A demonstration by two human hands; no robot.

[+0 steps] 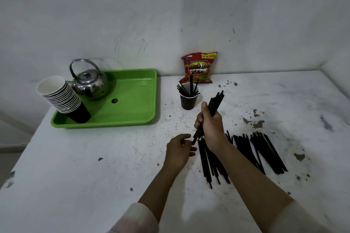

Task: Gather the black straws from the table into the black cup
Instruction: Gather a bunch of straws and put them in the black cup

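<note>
A black cup [188, 101] stands upright on the white table, with several black straws sticking out of it. My right hand [210, 125] is closed around a bundle of black straws [216, 103], held tilted just right of and below the cup. My left hand [180, 148] hovers with fingers apart at the bundle's lower end, holding nothing. Many more loose black straws [251, 152] lie on the table to the right of my hands, partly hidden under my right forearm.
A green tray [136, 98] at the left holds a metal kettle [91, 81] and a leaning stack of paper cups [62, 96]. A red snack bag [199, 67] leans on the wall behind the black cup. The table's left edge runs diagonally.
</note>
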